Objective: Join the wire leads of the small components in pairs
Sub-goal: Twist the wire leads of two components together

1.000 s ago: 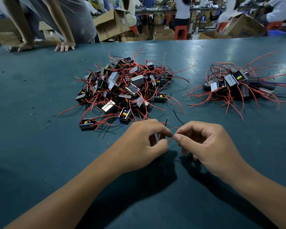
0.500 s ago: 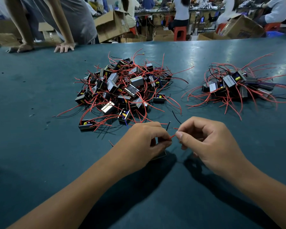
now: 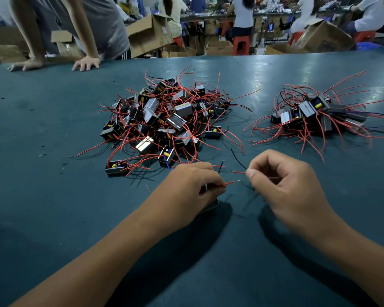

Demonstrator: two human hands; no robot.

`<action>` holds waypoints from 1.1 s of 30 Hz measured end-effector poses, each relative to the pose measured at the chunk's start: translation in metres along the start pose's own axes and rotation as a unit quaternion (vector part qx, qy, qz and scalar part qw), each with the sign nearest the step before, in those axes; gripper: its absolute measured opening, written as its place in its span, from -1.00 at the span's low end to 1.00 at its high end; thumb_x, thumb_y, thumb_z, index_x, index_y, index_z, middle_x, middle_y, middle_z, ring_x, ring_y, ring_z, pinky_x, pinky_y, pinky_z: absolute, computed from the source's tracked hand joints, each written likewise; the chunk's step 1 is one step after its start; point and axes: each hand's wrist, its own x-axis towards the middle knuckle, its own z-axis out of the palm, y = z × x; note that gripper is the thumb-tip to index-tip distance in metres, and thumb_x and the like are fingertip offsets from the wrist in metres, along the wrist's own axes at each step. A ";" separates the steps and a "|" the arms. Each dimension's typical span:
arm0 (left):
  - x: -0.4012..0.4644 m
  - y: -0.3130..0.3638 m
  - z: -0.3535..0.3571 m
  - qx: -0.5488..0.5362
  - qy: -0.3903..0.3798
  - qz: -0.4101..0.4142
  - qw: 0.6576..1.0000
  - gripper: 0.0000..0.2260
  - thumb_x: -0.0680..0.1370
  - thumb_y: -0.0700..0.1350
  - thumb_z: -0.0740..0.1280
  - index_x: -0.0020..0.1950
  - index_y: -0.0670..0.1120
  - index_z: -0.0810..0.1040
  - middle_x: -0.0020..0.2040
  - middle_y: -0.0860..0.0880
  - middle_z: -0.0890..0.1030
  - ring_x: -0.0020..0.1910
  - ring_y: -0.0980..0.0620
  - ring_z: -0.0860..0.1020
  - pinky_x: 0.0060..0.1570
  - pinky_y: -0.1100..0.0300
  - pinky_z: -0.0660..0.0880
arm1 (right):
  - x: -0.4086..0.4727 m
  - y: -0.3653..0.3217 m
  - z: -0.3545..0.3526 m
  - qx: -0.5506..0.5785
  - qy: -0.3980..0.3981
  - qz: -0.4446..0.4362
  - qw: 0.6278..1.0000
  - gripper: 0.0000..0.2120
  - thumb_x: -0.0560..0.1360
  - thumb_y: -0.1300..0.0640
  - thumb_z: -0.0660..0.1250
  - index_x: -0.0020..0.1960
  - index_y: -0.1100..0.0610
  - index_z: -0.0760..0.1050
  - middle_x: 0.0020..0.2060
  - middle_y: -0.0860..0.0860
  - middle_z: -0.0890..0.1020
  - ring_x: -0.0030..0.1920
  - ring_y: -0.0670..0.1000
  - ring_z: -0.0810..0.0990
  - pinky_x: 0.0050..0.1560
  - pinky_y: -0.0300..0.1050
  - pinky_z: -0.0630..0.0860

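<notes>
My left hand [image 3: 191, 191] is closed around a small dark component [image 3: 212, 206], mostly hidden under the palm; a red lead [image 3: 228, 183] sticks out to the right from between its fingers. My right hand [image 3: 284, 187] pinches another red lead [image 3: 238, 172] and a black lead [image 3: 237, 158] at its thumb tip. A short gap separates the two red lead ends. A big pile of small components with red wires [image 3: 164, 118] lies just beyond my hands. A smaller pile [image 3: 315, 114] lies to the right.
The dark green table [image 3: 53, 196] stretches all around. Another person's hands [image 3: 85, 63] rest on its far left edge. Cardboard boxes [image 3: 149, 34], red stools and seated people fill the room behind the table.
My hands have drawn apart: the red lead ends that met between my fingertips now stand separated. My right hand has shifted a little to the right.
</notes>
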 end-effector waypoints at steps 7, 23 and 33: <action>0.003 -0.014 -0.011 0.024 0.014 -0.031 0.999 -0.96 0.53 -0.18 0.47 -0.12 -0.09 0.69 -0.24 0.13 0.54 -0.25 0.24 0.49 -0.19 0.43 0.35 | 0.004 0.005 -0.006 -0.093 -0.009 -0.042 0.995 -0.92 0.50 0.11 0.40 -0.05 -0.04 0.54 -0.19 -0.15 0.61 -0.18 -0.10 0.58 -0.16 -0.29 0.47; 0.001 -0.008 -0.006 -0.137 0.010 -0.138 0.981 -0.83 0.59 -0.04 0.41 -0.18 -0.04 0.64 -0.48 0.16 0.54 -0.52 0.19 0.46 -0.41 0.36 0.36 | 0.004 0.017 0.007 -0.188 -0.077 -0.117 0.972 -0.89 0.52 0.08 0.42 0.02 0.02 0.69 -0.24 -0.13 0.64 -0.23 -0.15 0.56 -0.16 -0.23 0.45; 0.001 -0.004 -0.005 -0.176 0.010 -0.145 0.974 -0.74 0.61 0.03 0.34 -0.17 -0.08 0.68 -0.47 0.06 0.41 -0.47 0.12 0.35 -0.41 0.19 0.28 | 0.004 0.016 0.009 -0.196 -0.079 -0.106 0.972 -0.88 0.53 0.09 0.42 0.04 -0.02 0.69 -0.27 -0.07 0.62 -0.23 -0.04 0.58 -0.19 0.02 0.52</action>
